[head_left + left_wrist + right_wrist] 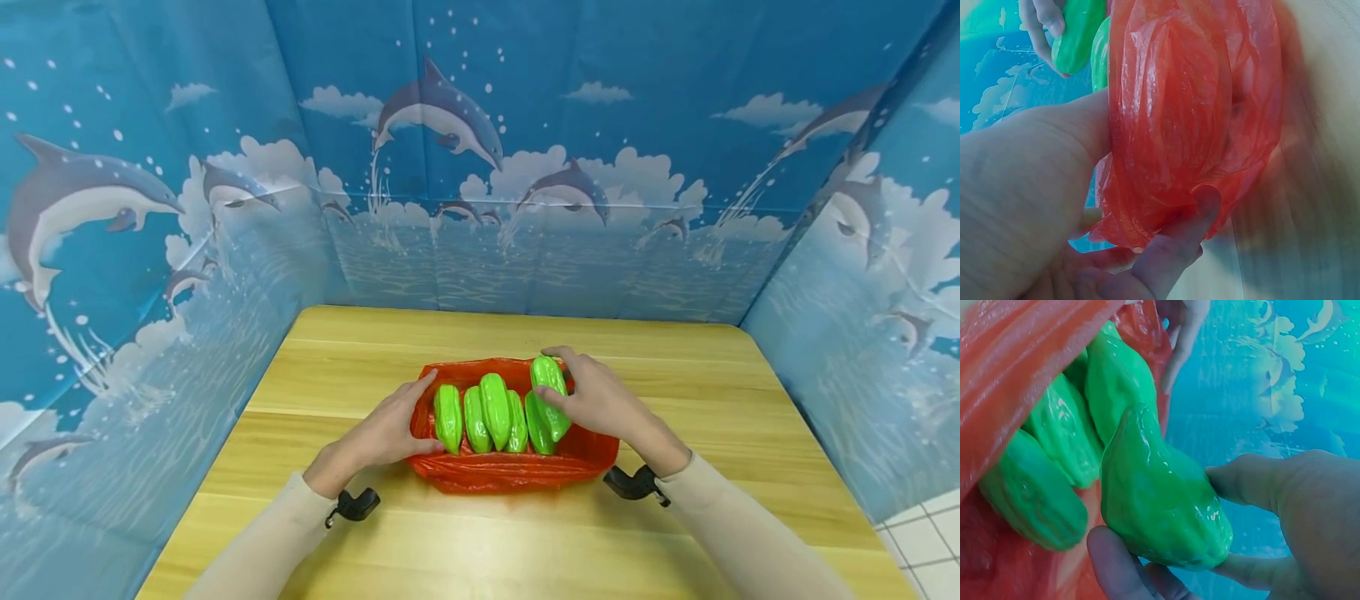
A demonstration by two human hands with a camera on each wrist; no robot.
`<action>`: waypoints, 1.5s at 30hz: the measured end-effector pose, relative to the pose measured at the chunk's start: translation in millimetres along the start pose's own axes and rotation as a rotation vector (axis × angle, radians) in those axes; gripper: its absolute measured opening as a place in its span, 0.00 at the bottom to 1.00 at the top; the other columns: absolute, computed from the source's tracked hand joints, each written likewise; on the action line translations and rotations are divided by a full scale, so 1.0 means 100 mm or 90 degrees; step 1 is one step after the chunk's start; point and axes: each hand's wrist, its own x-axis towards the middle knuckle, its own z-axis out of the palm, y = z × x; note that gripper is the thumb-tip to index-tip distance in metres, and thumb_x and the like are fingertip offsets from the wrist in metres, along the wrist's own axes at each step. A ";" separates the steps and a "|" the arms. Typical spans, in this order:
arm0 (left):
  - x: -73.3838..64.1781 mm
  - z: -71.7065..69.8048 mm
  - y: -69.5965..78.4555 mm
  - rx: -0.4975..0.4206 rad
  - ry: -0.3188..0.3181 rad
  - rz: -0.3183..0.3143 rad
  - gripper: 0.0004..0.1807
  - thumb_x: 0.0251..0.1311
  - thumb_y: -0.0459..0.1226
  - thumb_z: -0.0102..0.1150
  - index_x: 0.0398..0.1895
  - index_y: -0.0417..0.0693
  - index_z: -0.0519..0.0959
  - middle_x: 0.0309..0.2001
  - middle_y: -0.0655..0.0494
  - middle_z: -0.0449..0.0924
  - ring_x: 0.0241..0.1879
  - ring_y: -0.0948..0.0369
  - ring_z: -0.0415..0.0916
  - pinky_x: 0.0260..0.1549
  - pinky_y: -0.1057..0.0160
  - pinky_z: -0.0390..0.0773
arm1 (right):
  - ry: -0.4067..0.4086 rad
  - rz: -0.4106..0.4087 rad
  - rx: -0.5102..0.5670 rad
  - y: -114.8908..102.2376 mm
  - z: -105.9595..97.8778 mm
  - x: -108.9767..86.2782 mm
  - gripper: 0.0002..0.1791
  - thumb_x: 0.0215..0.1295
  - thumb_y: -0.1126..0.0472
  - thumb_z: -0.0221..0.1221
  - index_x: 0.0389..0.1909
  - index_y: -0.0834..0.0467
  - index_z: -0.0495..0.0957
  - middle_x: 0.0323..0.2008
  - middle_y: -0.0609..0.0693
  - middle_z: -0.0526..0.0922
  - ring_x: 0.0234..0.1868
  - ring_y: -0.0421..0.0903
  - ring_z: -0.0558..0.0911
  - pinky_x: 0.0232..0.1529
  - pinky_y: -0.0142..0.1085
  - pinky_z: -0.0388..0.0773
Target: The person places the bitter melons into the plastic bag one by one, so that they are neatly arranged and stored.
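Observation:
A red plastic bag (510,479) stands with its mouth spread wide on the table. Inside it lie several glossy, ridged green gourds (495,412), side by side. My right hand (603,404) holds one more green gourd (1160,494) over the bag's right end, thumb on one side and fingers on the other. That gourd tapers to a narrow end in the right wrist view. At the bag's left end my left hand (382,429) grips the plastic; in the left wrist view its fingers (1175,250) press into the crumpled red film, and part of the hand is hidden.
A wooden table (487,550) lies under the bag. Blue dolphin-printed sheeting (450,250) stands up along the table's back and both sides. White floor tiles (926,542) show at the lower right. A black wrist mount (356,504) sits on the left cuff, another mount (633,483) on the right.

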 end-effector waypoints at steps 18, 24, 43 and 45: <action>-0.02 -0.01 -0.01 0.004 0.003 0.012 0.67 0.67 0.46 0.88 0.98 0.43 0.52 0.89 0.33 0.66 0.88 0.34 0.67 0.86 0.31 0.71 | -0.047 0.026 0.004 -0.09 0.25 0.12 0.40 0.86 0.44 0.68 0.89 0.57 0.69 0.66 0.62 0.89 0.62 0.59 0.89 0.54 0.56 0.89; -0.02 0.00 -0.01 0.006 0.000 0.012 0.66 0.67 0.47 0.88 0.98 0.44 0.52 0.89 0.33 0.66 0.87 0.34 0.68 0.86 0.31 0.71 | -0.059 0.035 0.010 -0.09 0.26 0.14 0.41 0.86 0.44 0.68 0.89 0.57 0.68 0.48 0.54 0.91 0.46 0.49 0.86 0.41 0.46 0.84; -0.02 0.02 -0.01 -0.005 0.001 -0.001 0.66 0.68 0.47 0.87 0.98 0.46 0.52 0.90 0.36 0.66 0.88 0.35 0.67 0.86 0.30 0.71 | -0.043 0.030 0.028 -0.06 0.22 0.04 0.40 0.86 0.43 0.68 0.88 0.59 0.70 0.56 0.59 0.90 0.53 0.52 0.88 0.51 0.50 0.90; -0.02 0.01 -0.01 -0.005 0.001 -0.002 0.65 0.68 0.47 0.86 0.98 0.46 0.52 0.90 0.36 0.66 0.88 0.35 0.67 0.86 0.30 0.70 | -0.034 0.034 0.036 -0.06 0.20 0.03 0.39 0.86 0.45 0.68 0.87 0.59 0.71 0.59 0.61 0.88 0.56 0.55 0.87 0.54 0.53 0.90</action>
